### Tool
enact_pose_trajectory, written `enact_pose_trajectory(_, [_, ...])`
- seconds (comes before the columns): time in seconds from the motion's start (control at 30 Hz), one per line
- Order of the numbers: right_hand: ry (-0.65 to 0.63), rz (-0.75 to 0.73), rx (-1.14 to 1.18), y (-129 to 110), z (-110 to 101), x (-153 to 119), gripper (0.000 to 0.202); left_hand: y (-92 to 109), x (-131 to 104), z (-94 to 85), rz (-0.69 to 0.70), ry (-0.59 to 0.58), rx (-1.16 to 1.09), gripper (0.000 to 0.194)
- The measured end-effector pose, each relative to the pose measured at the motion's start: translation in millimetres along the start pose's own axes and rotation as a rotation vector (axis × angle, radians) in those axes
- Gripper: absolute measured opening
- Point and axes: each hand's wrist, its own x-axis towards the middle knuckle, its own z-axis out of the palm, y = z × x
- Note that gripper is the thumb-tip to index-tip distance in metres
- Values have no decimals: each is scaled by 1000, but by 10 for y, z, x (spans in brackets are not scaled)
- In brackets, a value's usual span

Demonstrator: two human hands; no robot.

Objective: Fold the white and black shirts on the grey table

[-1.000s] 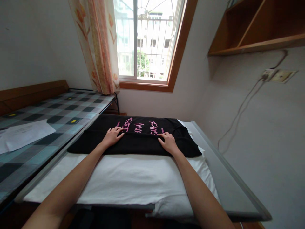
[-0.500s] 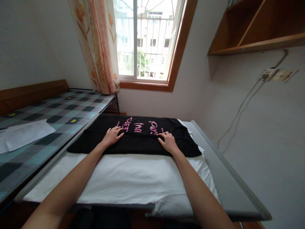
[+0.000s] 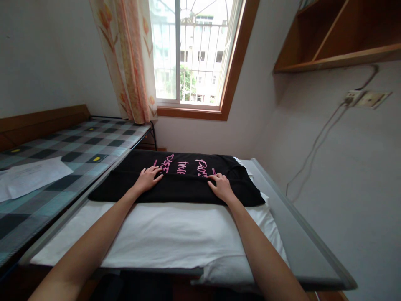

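Both hands lie palm-down on a folded black T-shirt (image 3: 188, 184) with pink lettering, which is spread across the far part of a white cloth (image 3: 169, 234) covering a grey desk (image 3: 294, 238). The left hand (image 3: 146, 179) rests on the shirt's left half, its fingers (image 3: 154, 170) stretched out flat and slightly spread, pointing toward the pink print; they grip nothing and simply press on the fabric. The right hand (image 3: 222, 187) sits on the shirt's right half, near the front folded edge, with its fingers (image 3: 215, 177) likewise extended and flat on the cloth, closed around nothing. The two hands are well apart, with the pink words showing between and just beyond them. The shirt's near edge runs roughly straight across the desk, and its right corner reaches toward the desk's bare grey margin. To the left, just beside the desk, stands a bed with a checked blue and black cover (image 3: 62, 154), on which a white sheet of paper (image 3: 31, 175) lies. Beyond the desk is a window (image 3: 194, 54) with a wooden frame and a patterned curtain (image 3: 128, 58) at its left. On the right wall hangs a wooden shelf (image 3: 338, 37), and below it a wall socket (image 3: 366, 99) with a cable trailing down
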Motion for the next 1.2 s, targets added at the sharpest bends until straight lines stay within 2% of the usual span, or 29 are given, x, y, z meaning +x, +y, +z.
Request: enact_pose_trajectory(1.2, [1,1,12,1,0,-8,31,-1,-4,4,-7,-3,-1,44])
